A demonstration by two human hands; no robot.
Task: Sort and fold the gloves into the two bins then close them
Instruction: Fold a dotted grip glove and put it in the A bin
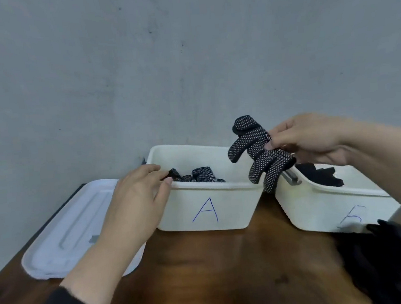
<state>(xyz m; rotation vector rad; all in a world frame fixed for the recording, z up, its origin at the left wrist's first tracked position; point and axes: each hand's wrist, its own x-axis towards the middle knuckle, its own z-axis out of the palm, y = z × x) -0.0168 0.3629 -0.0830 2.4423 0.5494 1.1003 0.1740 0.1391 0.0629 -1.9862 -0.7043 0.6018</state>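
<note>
From the head camera I see my right hand (314, 139) pinching a dotted black glove (259, 154) by its cuff, held in the air over the gap between bin A (209, 209) and bin B (321, 211). My left hand (138, 196) rests with relaxed fingers on bin A's near-left rim, holding nothing. Dotted gloves already lie in A, plain black ones in B, so I'd fold this one, then lower it into A while the left hand steadies the bin. Its lid (63, 231) waits at left.
</note>
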